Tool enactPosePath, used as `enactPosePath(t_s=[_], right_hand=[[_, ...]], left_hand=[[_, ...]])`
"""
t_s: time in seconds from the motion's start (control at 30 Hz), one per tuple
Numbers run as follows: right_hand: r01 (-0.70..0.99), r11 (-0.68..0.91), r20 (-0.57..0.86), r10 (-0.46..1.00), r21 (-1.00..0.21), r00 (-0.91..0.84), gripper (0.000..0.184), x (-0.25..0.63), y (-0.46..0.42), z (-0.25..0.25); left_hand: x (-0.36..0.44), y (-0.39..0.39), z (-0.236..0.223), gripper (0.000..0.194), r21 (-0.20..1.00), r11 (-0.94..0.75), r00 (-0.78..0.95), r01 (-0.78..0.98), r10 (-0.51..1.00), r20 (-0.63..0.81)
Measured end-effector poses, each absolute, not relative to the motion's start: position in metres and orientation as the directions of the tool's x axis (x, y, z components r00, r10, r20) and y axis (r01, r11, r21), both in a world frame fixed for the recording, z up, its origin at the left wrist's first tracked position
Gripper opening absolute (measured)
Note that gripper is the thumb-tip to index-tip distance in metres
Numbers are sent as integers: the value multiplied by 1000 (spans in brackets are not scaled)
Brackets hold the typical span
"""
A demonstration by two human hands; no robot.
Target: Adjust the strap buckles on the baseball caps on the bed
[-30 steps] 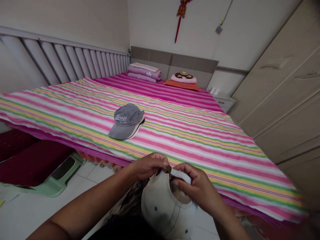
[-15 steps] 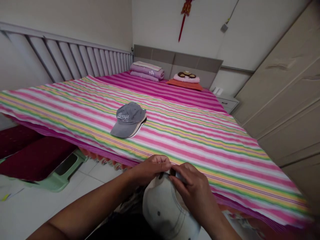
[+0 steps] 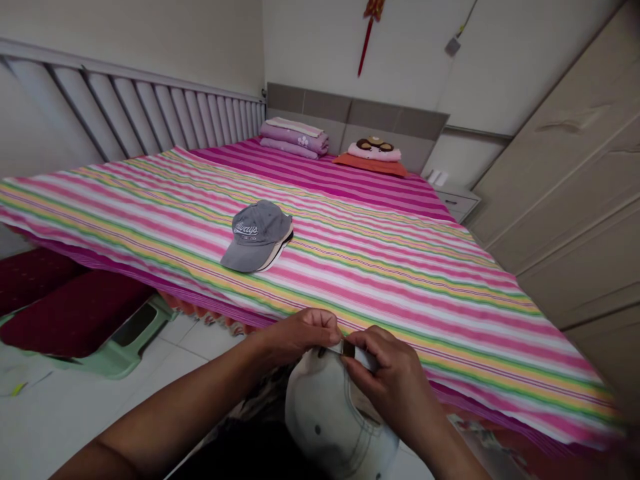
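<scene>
A pale, off-white baseball cap [image 3: 325,407] hangs between my hands near the bed's front edge, its back opening and strap turned up. With thumb and fingers, my left hand [image 3: 310,333] pinches the left end of the strap. My right hand [image 3: 387,367] grips the strap's other side, next to a dark buckle [image 3: 349,348]. Beyond them, a grey cap [image 3: 260,230] with white lettering lies on the striped sheet [image 3: 400,280], stacked over lighter and darker caps whose brims peek out beneath it.
Folded purple bedding [image 3: 295,139] and a pink pillow-like bundle on orange cloth [image 3: 373,163] rest by the headboard [image 3: 320,113]. Green stools with dark red covers [image 3: 75,313] stand at left. A nightstand [image 3: 457,200] and wardrobe [image 3: 565,200] are on the right.
My hands have drawn slightly apart along the strap, so more of the buckle and the cap's back opening shows. The grey cap has stayed in place.
</scene>
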State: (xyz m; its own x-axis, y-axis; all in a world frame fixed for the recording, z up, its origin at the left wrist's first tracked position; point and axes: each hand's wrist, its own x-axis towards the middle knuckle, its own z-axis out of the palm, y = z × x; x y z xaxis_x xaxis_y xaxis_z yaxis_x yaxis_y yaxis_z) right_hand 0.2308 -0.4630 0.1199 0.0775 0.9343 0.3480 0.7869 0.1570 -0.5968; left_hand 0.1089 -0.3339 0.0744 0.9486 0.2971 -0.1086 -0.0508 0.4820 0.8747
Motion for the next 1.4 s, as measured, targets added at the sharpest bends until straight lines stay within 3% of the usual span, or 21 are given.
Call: enactPosePath(t_s=[0.13, 0.2, 0.3, 0.43, 0.6, 0.87, 0.97, 1.13, 1.27, 1.4], right_hand=[[644, 37, 145, 983, -764, 117, 8, 238, -461, 123], [431, -61, -30, 997, -900, 77, 21, 248, -459, 123], [203, -217, -234, 970, -955, -61, 35, 265, -457, 118], [76, -262, -271, 947, -962, -171, 47, 281, -458, 98], [-141, -288, -264, 950, -947, -166, 42, 291, -468, 73], [-261, -186, -182, 983, -947, -37, 33, 285, -474, 68], [-232, -182, -188, 982, -956, 3, 32, 281, -475, 73], [-95, -196, -197, 980, -976, 1, 31, 270, -475, 92], [28, -199, -195, 975, -980, 102, 29, 257, -469, 104], [-3, -217, -215, 964, -976, 156, 30, 249, -464, 107]], left_hand=[[112, -333, 77, 24, 858, 511, 946, -43, 296, -129], [112, -330, 78, 24, 850, 523, 939, -57, 318, -132], [113, -326, 77, 25, 843, 533, 926, -68, 349, -146], [112, -321, 76, 21, 839, 543, 935, -48, 319, -153], [107, -318, 78, 31, 846, 533, 967, 17, 207, -150], [109, -321, 82, 35, 906, 423, 964, 38, 223, -145], [109, -327, 87, 39, 942, 334, 953, 7, 282, -108], [108, -340, 90, 25, 996, 79, 910, -44, 415, 7], [109, -345, 84, 26, 992, 117, 914, -52, 406, 0], [110, -344, 80, 29, 979, 197, 919, -57, 393, -26]])
